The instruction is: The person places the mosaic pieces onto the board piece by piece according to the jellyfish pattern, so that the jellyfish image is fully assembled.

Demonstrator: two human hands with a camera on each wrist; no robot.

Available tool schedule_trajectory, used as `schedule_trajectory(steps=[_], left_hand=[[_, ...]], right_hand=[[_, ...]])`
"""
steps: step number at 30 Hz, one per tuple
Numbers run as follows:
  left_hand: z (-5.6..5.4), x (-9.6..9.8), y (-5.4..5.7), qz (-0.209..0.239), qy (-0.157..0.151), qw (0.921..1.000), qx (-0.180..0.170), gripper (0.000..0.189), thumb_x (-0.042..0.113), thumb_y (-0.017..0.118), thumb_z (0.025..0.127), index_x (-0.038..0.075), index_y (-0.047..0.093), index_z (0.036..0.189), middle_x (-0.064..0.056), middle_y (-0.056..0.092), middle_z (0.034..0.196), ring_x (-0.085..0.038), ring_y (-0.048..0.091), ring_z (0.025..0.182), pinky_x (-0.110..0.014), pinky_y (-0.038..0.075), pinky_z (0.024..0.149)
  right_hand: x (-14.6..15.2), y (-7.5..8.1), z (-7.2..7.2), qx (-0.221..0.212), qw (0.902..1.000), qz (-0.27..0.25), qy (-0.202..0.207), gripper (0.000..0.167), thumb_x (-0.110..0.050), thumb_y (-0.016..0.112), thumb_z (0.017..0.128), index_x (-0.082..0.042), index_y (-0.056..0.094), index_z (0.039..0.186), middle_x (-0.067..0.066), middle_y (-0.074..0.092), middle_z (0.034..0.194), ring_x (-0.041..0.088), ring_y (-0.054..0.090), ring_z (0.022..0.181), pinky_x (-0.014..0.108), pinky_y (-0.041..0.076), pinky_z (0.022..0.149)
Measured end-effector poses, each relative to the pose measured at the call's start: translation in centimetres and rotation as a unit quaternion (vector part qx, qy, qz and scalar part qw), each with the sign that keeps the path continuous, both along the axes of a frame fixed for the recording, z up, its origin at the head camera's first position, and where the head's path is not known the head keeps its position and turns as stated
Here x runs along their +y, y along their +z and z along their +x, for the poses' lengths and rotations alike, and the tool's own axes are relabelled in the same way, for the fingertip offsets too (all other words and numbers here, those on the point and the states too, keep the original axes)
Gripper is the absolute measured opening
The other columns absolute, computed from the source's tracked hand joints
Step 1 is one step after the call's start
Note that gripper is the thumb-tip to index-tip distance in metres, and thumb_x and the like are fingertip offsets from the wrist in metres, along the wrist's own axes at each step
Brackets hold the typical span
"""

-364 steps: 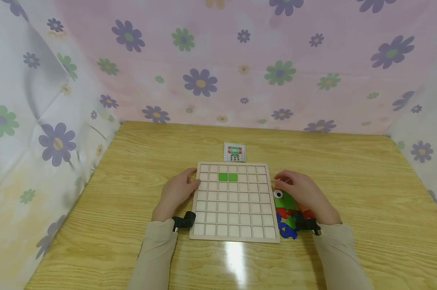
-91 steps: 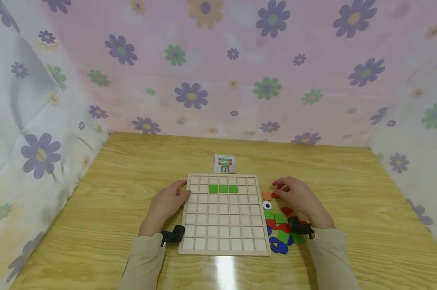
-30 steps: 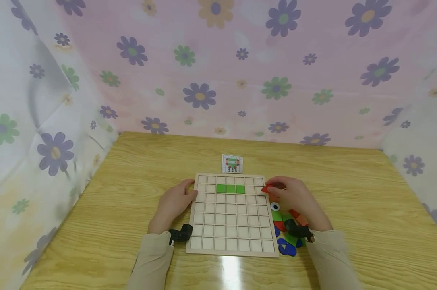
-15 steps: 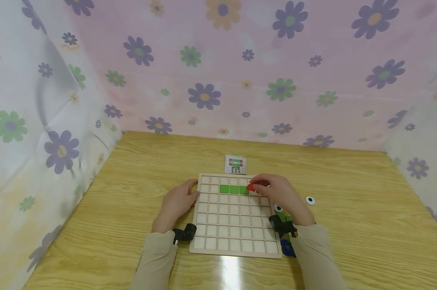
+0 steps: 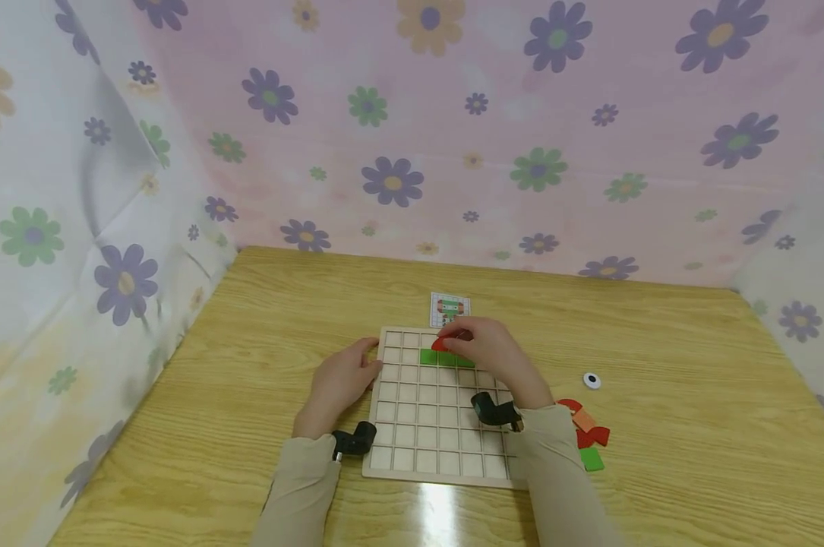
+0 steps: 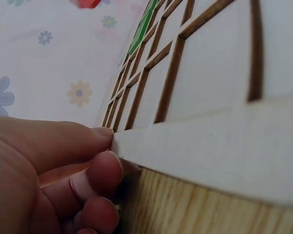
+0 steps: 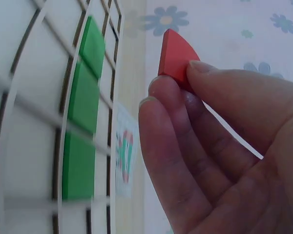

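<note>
A wooden grid board (image 5: 427, 437) lies on the table. In its second row from the far side, three green square tiles (image 5: 428, 357) sit side by side, partly behind my right hand. My left hand (image 5: 339, 384) holds the board's left edge, its thumb and fingertips against the rim in the left wrist view. Over the green row, my right hand (image 5: 491, 351) pinches a red quarter-circle piece (image 7: 176, 53) between thumb and fingers. The right wrist view shows this piece raised off the board. Just beyond the far rim lies a small picture card (image 5: 450, 304), its lower part hidden by my right hand.
Right of the board lie several loose pieces: an eye disc (image 5: 592, 381), red curved pieces (image 5: 595, 437), an orange square (image 5: 584, 420) and a green square (image 5: 592, 459). My right forearm hides others. Flowered cloth (image 5: 412, 114) stands behind the table.
A third green tile has joined the row since the earliest frame. My right hand has picked up the red piece from the pile and carried it left over the row. My left hand stays at the edge.
</note>
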State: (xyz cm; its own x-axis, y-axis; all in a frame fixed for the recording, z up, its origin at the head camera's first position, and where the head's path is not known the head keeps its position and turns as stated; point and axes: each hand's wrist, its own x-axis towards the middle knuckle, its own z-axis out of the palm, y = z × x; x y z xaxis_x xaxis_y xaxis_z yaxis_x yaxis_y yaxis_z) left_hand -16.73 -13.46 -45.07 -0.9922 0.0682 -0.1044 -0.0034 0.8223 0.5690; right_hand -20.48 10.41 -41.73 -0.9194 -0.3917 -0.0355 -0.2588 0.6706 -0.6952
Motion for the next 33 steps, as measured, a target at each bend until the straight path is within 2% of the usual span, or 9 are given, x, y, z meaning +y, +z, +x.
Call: schedule_trajectory(steps=[7,15,27,33], left_hand=[[-0.1,0.2,0.0,-0.001,0.002,1.0000,-0.003,0.044,0.032,0.056,0.086,0.019,0.049,0.127,0.007,0.050,0.067,-0.012,0.045,0.054,-0.028,0.033,0.050],[0.2,0.4,0.2,-0.015,0.003,0.9996,-0.023,0.045,0.031,0.056,0.086,0.017,0.048,0.129,0.006,0.051,0.071,-0.012,0.046,0.059,-0.028,0.034,0.053],[0.2,0.3,0.5,-0.025,-0.007,0.9995,-0.020,0.045,0.031,0.054,0.087,0.017,0.047,0.130,0.006,0.051,0.071,-0.012,0.046,0.060,-0.029,0.035,0.055],[0.0,0.3,0.4,-0.030,-0.009,0.9994,-0.017,0.045,0.031,0.052,0.088,0.016,0.046,0.130,0.005,0.050,0.069,-0.013,0.045,0.058,-0.029,0.034,0.053]], right_hand=[[-2.1,-0.7,-0.6,0.009,0.9999,0.007,-0.004,0.011,-0.023,0.062,0.084,-0.022,0.067,0.094,-0.007,0.061,0.090,0.011,0.056,0.081,0.032,0.044,0.073],[-3.9,-2.0,-0.3,0.025,0.9995,0.017,-0.001,0.010,-0.021,0.063,0.084,-0.022,0.068,0.092,-0.008,0.062,0.090,0.010,0.056,0.081,0.031,0.044,0.073],[-4.9,-2.7,-0.4,0.047,0.9984,0.029,-0.014,0.008,-0.020,0.063,0.083,-0.022,0.067,0.090,-0.009,0.062,0.088,0.010,0.055,0.083,0.031,0.043,0.075],[-4.9,-2.7,-0.5,0.060,0.9972,0.045,-0.003,0.007,-0.020,0.063,0.084,-0.023,0.067,0.089,-0.009,0.062,0.089,0.011,0.056,0.084,0.031,0.043,0.075]])
